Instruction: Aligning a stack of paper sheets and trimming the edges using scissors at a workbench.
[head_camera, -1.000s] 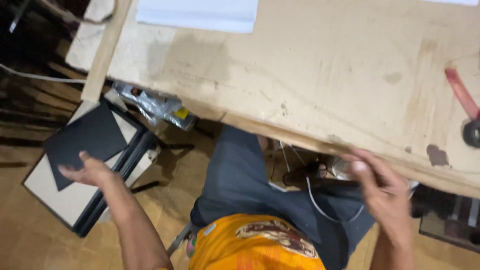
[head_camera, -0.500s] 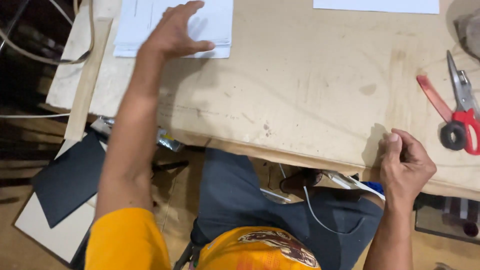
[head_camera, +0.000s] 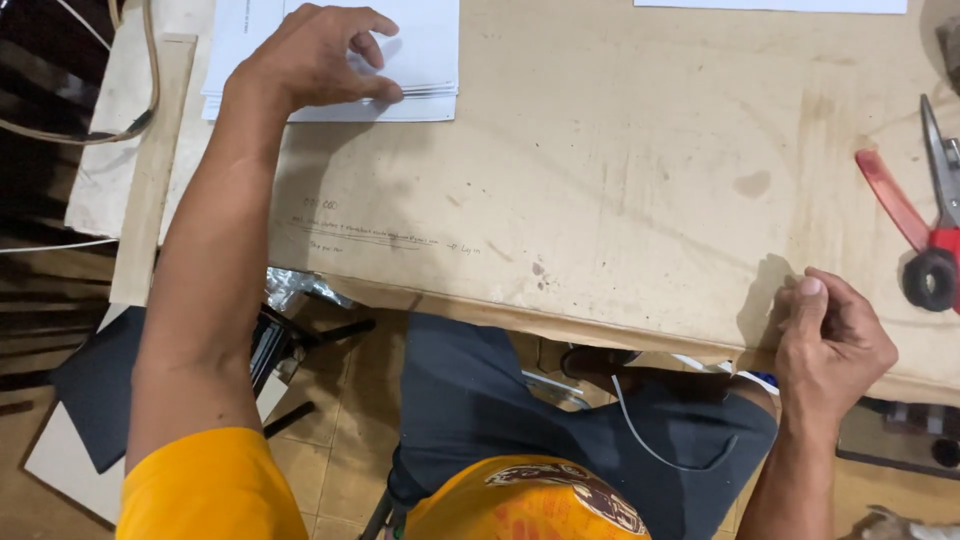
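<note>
Stack of white paper sheets (head_camera: 420, 60) lies flat at the far left part of the worn plywood tabletop (head_camera: 620, 200), its lower edge slightly fanned, layers showing. Left hand (head_camera: 310, 55) rests on top of the stack, fingers curled, thumb pressing the lower edge down (a press, not a pinch that lifts). Right of the stack the tabletop runs bare and stained, wide open room up to the red-handled scissors (head_camera: 925, 235) near the board's right edge. Right hand (head_camera: 835, 340) sits at the board's near edge, well apart from the stack, loosely curled with thumb laid on fingers; whether it pinches anything I cannot tell. A second white sheet (head_camera: 770, 5) lies at the far edge. A thin wooden strip (head_camera: 150, 170) borders the board's left side. Tabletop surface is matte, scuffed, pencil-marked.
</note>
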